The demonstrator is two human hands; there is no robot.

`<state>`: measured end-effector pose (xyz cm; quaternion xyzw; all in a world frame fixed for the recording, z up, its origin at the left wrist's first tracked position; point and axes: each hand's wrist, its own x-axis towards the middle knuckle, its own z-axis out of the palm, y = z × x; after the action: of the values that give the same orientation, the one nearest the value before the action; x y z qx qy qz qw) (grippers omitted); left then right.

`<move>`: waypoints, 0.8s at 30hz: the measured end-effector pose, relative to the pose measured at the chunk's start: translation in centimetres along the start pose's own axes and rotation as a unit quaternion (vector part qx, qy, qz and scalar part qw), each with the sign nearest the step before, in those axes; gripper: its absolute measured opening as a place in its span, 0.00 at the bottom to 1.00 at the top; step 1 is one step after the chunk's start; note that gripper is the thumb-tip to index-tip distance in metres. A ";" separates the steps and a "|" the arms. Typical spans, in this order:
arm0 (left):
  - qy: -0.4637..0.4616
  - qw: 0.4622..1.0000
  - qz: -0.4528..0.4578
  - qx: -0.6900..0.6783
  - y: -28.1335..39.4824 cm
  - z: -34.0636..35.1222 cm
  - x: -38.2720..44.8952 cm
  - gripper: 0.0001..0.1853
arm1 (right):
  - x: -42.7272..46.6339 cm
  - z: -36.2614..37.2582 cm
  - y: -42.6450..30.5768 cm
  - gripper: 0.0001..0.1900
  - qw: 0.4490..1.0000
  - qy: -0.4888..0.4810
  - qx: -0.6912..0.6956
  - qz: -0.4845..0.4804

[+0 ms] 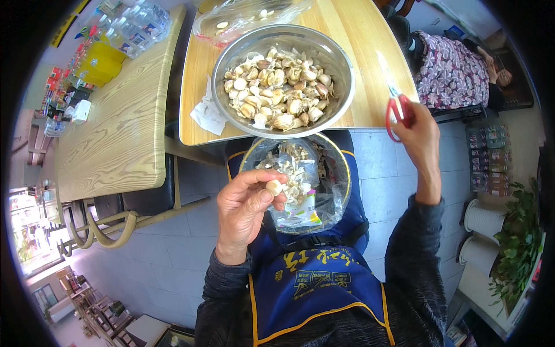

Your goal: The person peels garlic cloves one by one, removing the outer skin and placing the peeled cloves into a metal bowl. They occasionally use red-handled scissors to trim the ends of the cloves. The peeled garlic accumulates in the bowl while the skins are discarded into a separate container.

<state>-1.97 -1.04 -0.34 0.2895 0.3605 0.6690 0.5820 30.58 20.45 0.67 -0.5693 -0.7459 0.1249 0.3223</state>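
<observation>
Between the thumb and fingers of my left hand (247, 208) is a pale garlic clove (274, 187), above a lined waste bin (348, 173) that stands between my legs with garlic skins (295, 173) and wrappers inside. My right hand (418, 134) is at the table's right front edge, on the red handles of a pair of scissors (396, 112) whose blades point away from me over the wood. A steel bowl (349, 82) full of unpeeled garlic cloves and bulbs (282, 91) sits at the table's front edge.
Behind the bowl lies a clear plastic bag (247, 21) with a few peeled cloves. A crumpled tissue (209, 115) is left of the bowl. Another wooden table (117, 121) with bottles stands at the left. At the upper right sits a person in a floral garment (453, 71).
</observation>
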 end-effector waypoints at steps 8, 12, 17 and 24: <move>-0.004 0.999 -0.035 -0.009 -1.1 0.4 -0.5 0.17 | -11.7 -1.6 -8.6 0.23 0.946 -0.215 0.243 -0.016; 0.008 0.998 -0.057 -0.023 -1.0 0.7 -0.9 0.17 | -13.3 -0.4 -9.6 0.30 0.937 -0.228 0.250 -0.088; 0.004 0.995 -0.071 -0.064 -1.3 0.7 -1.3 0.17 | -13.5 0.2 -9.6 0.32 0.948 -0.205 0.214 -0.115; -0.018 0.990 -0.101 -0.094 -1.2 0.3 -1.5 0.17 | -14.0 0.5 -9.2 0.31 0.947 -0.218 0.214 -0.104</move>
<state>-0.86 -2.41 -1.10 0.2080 0.3131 0.6324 0.6773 25.20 4.56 0.67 -0.3649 -0.8089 0.3681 0.2774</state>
